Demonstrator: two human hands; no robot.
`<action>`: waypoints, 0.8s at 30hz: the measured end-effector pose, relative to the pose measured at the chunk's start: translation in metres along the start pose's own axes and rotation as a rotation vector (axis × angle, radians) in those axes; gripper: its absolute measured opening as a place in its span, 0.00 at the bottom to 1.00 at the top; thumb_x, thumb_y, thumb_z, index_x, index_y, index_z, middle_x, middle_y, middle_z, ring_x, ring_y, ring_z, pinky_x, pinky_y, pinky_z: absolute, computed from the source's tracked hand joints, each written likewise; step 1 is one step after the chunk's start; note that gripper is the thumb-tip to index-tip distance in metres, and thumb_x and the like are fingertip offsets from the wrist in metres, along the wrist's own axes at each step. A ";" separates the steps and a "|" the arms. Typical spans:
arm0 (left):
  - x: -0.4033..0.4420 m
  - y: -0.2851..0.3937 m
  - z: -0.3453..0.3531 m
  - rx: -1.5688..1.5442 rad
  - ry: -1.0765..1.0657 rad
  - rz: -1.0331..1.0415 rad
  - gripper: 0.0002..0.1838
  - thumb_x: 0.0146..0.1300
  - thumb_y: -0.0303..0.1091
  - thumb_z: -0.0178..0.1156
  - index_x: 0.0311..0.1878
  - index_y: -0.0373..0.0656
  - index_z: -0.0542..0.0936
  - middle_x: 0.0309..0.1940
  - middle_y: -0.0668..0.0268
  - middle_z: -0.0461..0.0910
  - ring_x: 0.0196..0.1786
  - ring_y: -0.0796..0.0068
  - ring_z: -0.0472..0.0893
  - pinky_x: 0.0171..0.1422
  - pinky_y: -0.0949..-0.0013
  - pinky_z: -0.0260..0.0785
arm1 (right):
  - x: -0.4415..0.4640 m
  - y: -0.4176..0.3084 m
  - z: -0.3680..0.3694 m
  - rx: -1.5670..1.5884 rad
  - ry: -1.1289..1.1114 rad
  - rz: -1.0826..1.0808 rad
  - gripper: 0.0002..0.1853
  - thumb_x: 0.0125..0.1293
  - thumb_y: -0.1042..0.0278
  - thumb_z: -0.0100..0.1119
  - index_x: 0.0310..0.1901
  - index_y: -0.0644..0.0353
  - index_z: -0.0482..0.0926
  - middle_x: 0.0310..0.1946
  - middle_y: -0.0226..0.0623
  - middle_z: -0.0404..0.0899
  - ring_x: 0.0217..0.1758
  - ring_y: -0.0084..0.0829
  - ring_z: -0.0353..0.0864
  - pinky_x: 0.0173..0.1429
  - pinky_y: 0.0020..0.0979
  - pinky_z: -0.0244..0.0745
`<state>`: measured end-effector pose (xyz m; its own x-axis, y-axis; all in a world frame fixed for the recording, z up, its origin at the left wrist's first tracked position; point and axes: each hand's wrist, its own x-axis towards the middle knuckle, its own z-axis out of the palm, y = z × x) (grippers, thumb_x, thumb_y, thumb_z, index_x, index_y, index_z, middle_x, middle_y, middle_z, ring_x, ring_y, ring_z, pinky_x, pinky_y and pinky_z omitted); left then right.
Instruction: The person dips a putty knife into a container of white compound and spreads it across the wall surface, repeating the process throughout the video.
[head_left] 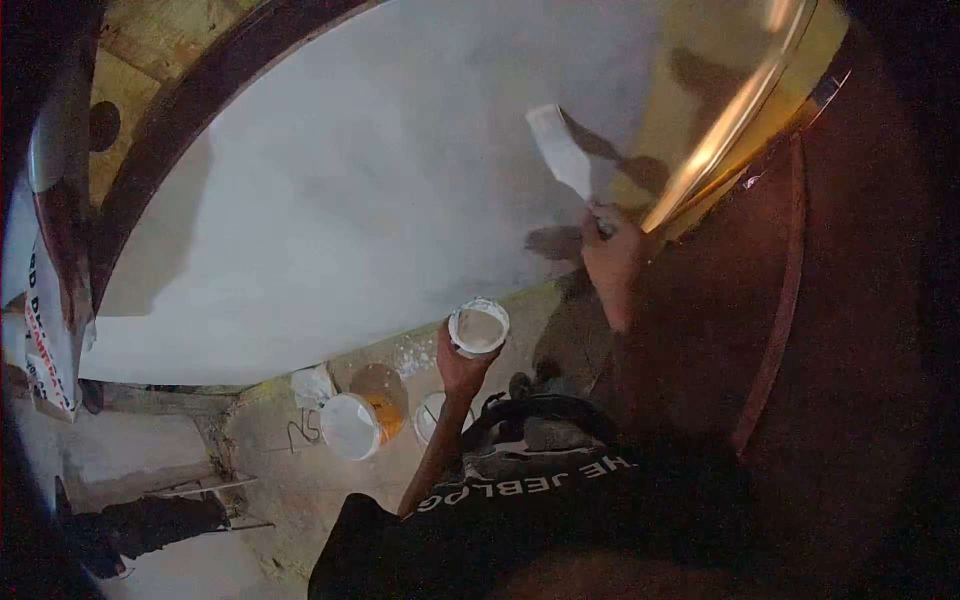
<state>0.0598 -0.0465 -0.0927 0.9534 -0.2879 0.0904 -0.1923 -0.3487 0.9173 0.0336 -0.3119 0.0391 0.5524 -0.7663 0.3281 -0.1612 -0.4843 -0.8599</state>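
My right hand [612, 255] is closed round the handle of a flat, white, wide-ended tool [560, 148]; whether it is a paintbrush or a putty knife I cannot tell. The tool points up and left, at or just in front of a pale wall [380, 170], with dark shadows beside it. Lower and to the left, my left hand [464, 372] grips a small white tub [479, 327] from below and the side. The tub's open top faces me, its rim is smeared white, and pale material shows inside.
Below left stand a white bucket [351, 427] with an orange side and another white container [430, 418], partly hidden by my left arm. A shiny gold curved trim [715, 140] edges the wall at right. A printed bag [48, 335] is at far left.
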 end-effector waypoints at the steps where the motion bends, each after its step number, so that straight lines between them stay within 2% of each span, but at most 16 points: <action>1: 0.000 0.005 0.000 -0.001 0.012 0.019 0.45 0.40 0.34 0.81 0.62 0.38 0.66 0.54 0.55 0.75 0.58 0.61 0.76 0.61 0.60 0.71 | 0.000 -0.001 0.005 -0.001 -0.004 0.001 0.13 0.55 0.67 0.68 0.42 0.61 0.83 0.40 0.49 0.83 0.46 0.46 0.83 0.53 0.42 0.75; 3: -0.004 0.020 -0.006 -0.001 0.025 0.042 0.44 0.40 0.35 0.80 0.61 0.37 0.67 0.53 0.54 0.76 0.57 0.61 0.77 0.59 0.62 0.71 | -0.004 0.003 0.019 -0.387 -0.336 0.171 0.10 0.61 0.67 0.65 0.41 0.63 0.84 0.34 0.47 0.84 0.40 0.38 0.84 0.50 0.34 0.75; 4: -0.005 0.033 -0.009 0.012 0.004 0.000 0.44 0.40 0.35 0.80 0.60 0.37 0.67 0.53 0.55 0.76 0.56 0.62 0.77 0.58 0.62 0.72 | -0.016 0.039 0.027 -0.384 -0.326 0.163 0.10 0.61 0.67 0.65 0.41 0.63 0.84 0.34 0.47 0.84 0.40 0.38 0.84 0.50 0.34 0.75; 5: -0.003 0.040 -0.010 0.023 -0.017 -0.031 0.43 0.40 0.34 0.80 0.60 0.38 0.67 0.53 0.55 0.76 0.56 0.62 0.78 0.58 0.62 0.72 | -0.038 0.099 0.037 -0.441 -0.203 -0.088 0.10 0.61 0.66 0.66 0.41 0.63 0.84 0.34 0.47 0.84 0.39 0.39 0.84 0.48 0.34 0.75; 6: -0.005 0.040 -0.003 -0.279 0.021 -0.059 0.43 0.41 0.34 0.79 0.60 0.38 0.67 0.52 0.56 0.77 0.55 0.64 0.78 0.57 0.62 0.73 | -0.032 0.128 0.047 -0.481 -0.052 -0.352 0.10 0.60 0.66 0.66 0.41 0.63 0.84 0.34 0.48 0.84 0.38 0.39 0.84 0.46 0.34 0.75; 7: -0.007 0.030 -0.003 -0.198 0.024 -0.037 0.43 0.41 0.34 0.79 0.60 0.38 0.67 0.52 0.57 0.77 0.55 0.64 0.78 0.57 0.63 0.73 | -0.035 0.124 0.042 -0.472 -0.041 -0.359 0.10 0.60 0.66 0.66 0.41 0.63 0.84 0.34 0.48 0.84 0.38 0.39 0.84 0.46 0.34 0.75; 9: 0.001 0.021 0.002 -0.119 0.031 -0.016 0.43 0.42 0.34 0.79 0.61 0.38 0.66 0.52 0.57 0.76 0.55 0.64 0.78 0.58 0.63 0.73 | -0.035 0.100 0.023 -0.371 -0.228 0.005 0.11 0.60 0.66 0.66 0.41 0.63 0.84 0.36 0.48 0.84 0.39 0.42 0.84 0.46 0.36 0.76; 10: 0.001 0.020 0.004 -0.162 0.039 -0.029 0.43 0.42 0.34 0.79 0.61 0.37 0.66 0.52 0.56 0.76 0.55 0.63 0.78 0.58 0.62 0.72 | -0.031 0.076 0.012 -0.369 -0.234 0.007 0.11 0.60 0.66 0.66 0.41 0.63 0.84 0.36 0.48 0.84 0.39 0.42 0.84 0.46 0.36 0.76; 12: -0.004 0.014 0.004 -0.200 0.047 -0.055 0.43 0.42 0.34 0.79 0.61 0.37 0.66 0.51 0.56 0.76 0.55 0.62 0.78 0.58 0.62 0.72 | -0.027 0.024 0.000 0.008 -0.027 -0.048 0.12 0.59 0.68 0.65 0.44 0.60 0.82 0.40 0.49 0.83 0.44 0.48 0.83 0.51 0.43 0.76; 13: -0.003 0.007 0.004 -0.108 0.066 -0.006 0.43 0.42 0.34 0.79 0.61 0.37 0.67 0.51 0.56 0.77 0.55 0.61 0.78 0.59 0.61 0.71 | -0.026 0.019 0.005 0.006 -0.036 -0.041 0.12 0.59 0.68 0.65 0.44 0.60 0.82 0.40 0.49 0.83 0.44 0.48 0.83 0.51 0.43 0.76; 15: -0.001 -0.008 0.006 -0.043 0.097 0.060 0.42 0.42 0.33 0.79 0.60 0.36 0.67 0.51 0.54 0.77 0.54 0.59 0.78 0.60 0.57 0.70 | -0.019 0.012 0.013 -0.084 -0.068 -0.078 0.11 0.60 0.70 0.63 0.45 0.60 0.82 0.39 0.49 0.83 0.43 0.47 0.83 0.50 0.42 0.76; 16: -0.002 0.002 0.004 -0.042 0.099 0.056 0.42 0.42 0.33 0.79 0.60 0.36 0.67 0.51 0.54 0.77 0.54 0.59 0.78 0.60 0.57 0.70 | -0.019 0.028 0.025 -0.085 -0.073 -0.077 0.11 0.60 0.70 0.63 0.45 0.60 0.82 0.39 0.49 0.83 0.43 0.47 0.83 0.50 0.42 0.76; 19: -0.009 0.030 0.002 -0.012 0.073 0.031 0.41 0.42 0.32 0.78 0.60 0.36 0.67 0.52 0.54 0.76 0.54 0.59 0.78 0.60 0.57 0.70 | -0.024 0.086 0.049 -0.394 -0.261 0.020 0.12 0.58 0.69 0.66 0.44 0.61 0.83 0.37 0.46 0.83 0.41 0.47 0.83 0.48 0.42 0.76; 21: -0.002 0.022 0.005 -0.096 0.103 0.041 0.41 0.42 0.31 0.78 0.59 0.36 0.68 0.52 0.55 0.76 0.54 0.60 0.78 0.59 0.58 0.71 | -0.025 0.092 0.043 -0.610 -0.425 0.050 0.10 0.61 0.65 0.67 0.39 0.63 0.84 0.39 0.45 0.85 0.42 0.38 0.86 0.47 0.35 0.77; 22: 0.001 0.023 0.006 -0.097 0.117 0.055 0.41 0.42 0.31 0.78 0.59 0.36 0.68 0.52 0.55 0.76 0.54 0.60 0.78 0.59 0.58 0.71 | -0.026 0.086 0.038 -0.601 -0.418 0.032 0.10 0.61 0.65 0.67 0.39 0.63 0.84 0.39 0.45 0.85 0.42 0.38 0.86 0.47 0.35 0.77; 24: -0.006 0.022 0.008 -0.199 0.107 -0.003 0.40 0.42 0.31 0.78 0.59 0.36 0.68 0.52 0.56 0.76 0.55 0.61 0.78 0.58 0.60 0.72 | -0.033 0.056 0.009 -0.071 -0.146 -0.101 0.10 0.59 0.67 0.69 0.39 0.63 0.85 0.38 0.44 0.85 0.42 0.37 0.86 0.47 0.35 0.76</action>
<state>0.0482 -0.0595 -0.0762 0.9751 -0.1876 0.1186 -0.1501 -0.1637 0.9750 0.0133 -0.3102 -0.0236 0.6804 -0.6455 0.3470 -0.1534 -0.5885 -0.7938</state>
